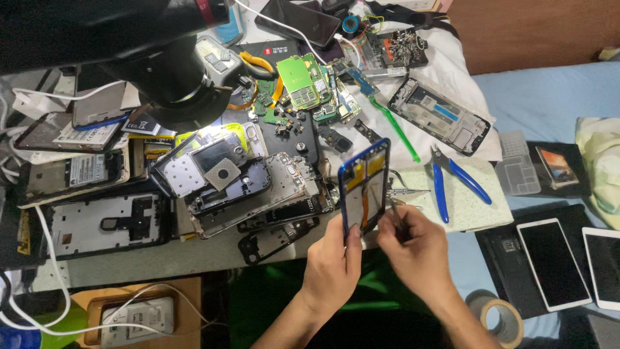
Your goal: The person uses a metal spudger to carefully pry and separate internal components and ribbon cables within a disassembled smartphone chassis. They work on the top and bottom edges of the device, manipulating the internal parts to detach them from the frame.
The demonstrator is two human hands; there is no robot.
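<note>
Hand, left (336, 262): closed around the lower edge of a blue phone frame (365, 187), thumb pressed on its near face, fingers hidden behind. The frame is held upright and slightly tilted above the front edge of the counter (129, 265). It is seen as an opened shell with a glossy blue rim, yellow patches in the upper part, an orange strip running down the middle and dark inner surfaces.

Hand, right (416, 249): pinched on a thin metal tool (395, 210), believed to be tweezers, whose tip is set against the right edge of the frame; the exact point of contact cannot be told.

Just beyond the right hand, blue-handled pliers (455, 181) are laid on a pale green mat (471, 200). A green plastic pry tool (397, 132) is found further back, beside a black phone chassis (439, 116) lying on white cloth.

To the left of the frame, a heap of stripped phone housings (239, 181) is piled up, with a flat black-and-silver midframe (106, 223) at the far left. Green circuit boards (303, 81) are scattered at the back of the counter. A black microscope head (174, 84) is hung over the heap.

At the right, two white tablets (552, 262) are placed on a blue bed sheet (549, 97), and a roll of tape (497, 320) is seen below them.
</note>
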